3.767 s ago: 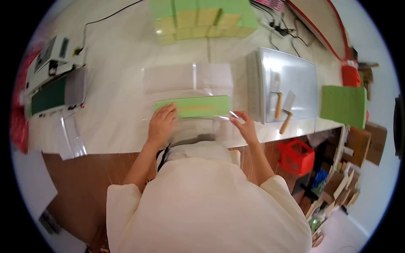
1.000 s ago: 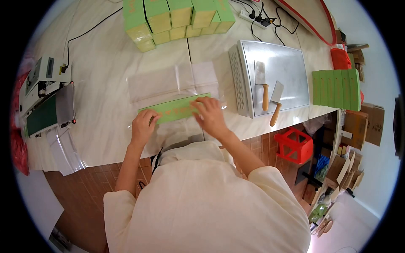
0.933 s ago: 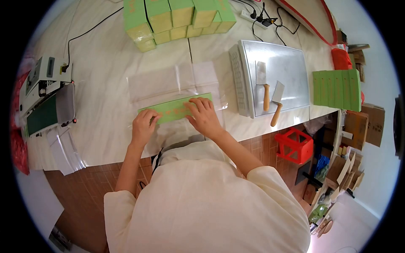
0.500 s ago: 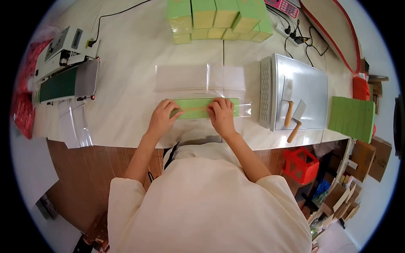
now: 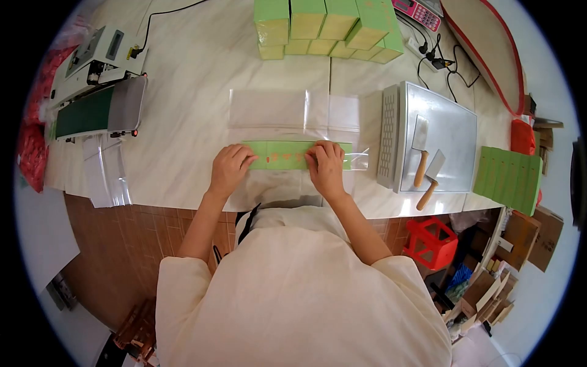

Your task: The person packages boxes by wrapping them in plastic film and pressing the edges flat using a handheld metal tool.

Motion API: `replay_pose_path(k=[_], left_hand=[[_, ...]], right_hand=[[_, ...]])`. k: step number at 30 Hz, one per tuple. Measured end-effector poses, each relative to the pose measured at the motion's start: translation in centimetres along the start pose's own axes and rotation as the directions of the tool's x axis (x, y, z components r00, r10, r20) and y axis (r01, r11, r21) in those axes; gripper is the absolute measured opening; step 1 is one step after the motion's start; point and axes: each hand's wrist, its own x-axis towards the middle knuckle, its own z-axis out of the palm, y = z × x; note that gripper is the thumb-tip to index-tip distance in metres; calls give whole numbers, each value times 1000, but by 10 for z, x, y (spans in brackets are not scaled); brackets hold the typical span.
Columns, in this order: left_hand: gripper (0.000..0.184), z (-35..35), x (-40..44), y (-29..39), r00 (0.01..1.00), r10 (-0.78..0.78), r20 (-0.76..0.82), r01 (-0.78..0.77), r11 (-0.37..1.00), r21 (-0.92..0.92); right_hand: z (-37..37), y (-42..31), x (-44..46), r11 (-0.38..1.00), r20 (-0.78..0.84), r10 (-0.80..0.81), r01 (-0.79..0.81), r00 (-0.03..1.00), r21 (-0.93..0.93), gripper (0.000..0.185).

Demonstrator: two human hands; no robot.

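Observation:
A long, narrow green box [image 5: 281,158] with orange print lies crosswise in front of me on the table. Clear plastic [image 5: 361,160] sticks out past its right end. My left hand [image 5: 230,167] pinches the left end of the box with curled fingers. Toward the other end, my right hand [image 5: 328,167] has its thumb and bent fingers closed on the box. Just beyond the box, clear plastic sheets [image 5: 269,110] lie flat on the table. How the plastic sits under my fingers is hard to see.
Stacked green boxes [image 5: 324,27] stand at the back. A machine with a green belt [image 5: 85,116] is at left, near more clear plastic [image 5: 105,171]. Right: a metal-topped appliance [image 5: 449,131] bearing two wooden-handled scrapers [image 5: 422,165], a power strip [image 5: 419,55], and green boxes [image 5: 507,177].
My left hand has shifted slightly left and its fingers show less over the box, so more print is visible. My right hand stays on the box. The whole view has shifted slightly.

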Motion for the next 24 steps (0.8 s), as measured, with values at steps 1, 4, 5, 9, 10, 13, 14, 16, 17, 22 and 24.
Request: replay_pose_path(k=[1,4,5,9,10,13,14,16,17,22,24], left_hand=[[15,1,-1,-1,999,36,-20,-35,999,31],[15,1,-3,-2,998,59,-25,-58,997,53],[15,1,-3,-2,998,59,-26,-58,997,53],[14,-1,-5,-2,993,101,-63,-97,993,74],[14,-1,-4,-1,990,116,-81,-111,991,69],[15,2,-5,-4,974,182,-138,-169,980,105],[15,2,-5,-5,974,182,-136,-169,980,103],[15,0,-5,-4,983,148,-110,-137,985,108],[15,0,-5,-3,983,148,-109,-137,985,108],[17,0,-2,0,993,31,-118,-23,997,69],[17,1,-2,0,995,-7,-104,12,999,53]], right_hand=[[0,0,0,1000,1,3,-3,1000,6,18],[-19,12,3,991,100,-113,105,989,84,20],[-26,19,2,991,101,-113,105,988,83,20],[-57,48,-2,985,136,-173,170,975,34,19],[-63,54,-3,983,135,-183,181,974,24,20],[-69,62,-6,984,137,-121,101,983,145,19],[-69,62,-6,985,137,-118,98,984,144,19],[-70,63,-5,978,138,-122,95,983,187,19],[-70,63,-4,978,138,-121,94,983,188,19],[-70,61,-1,976,169,-68,30,983,216,19],[-69,61,0,975,178,-58,17,982,220,19]])
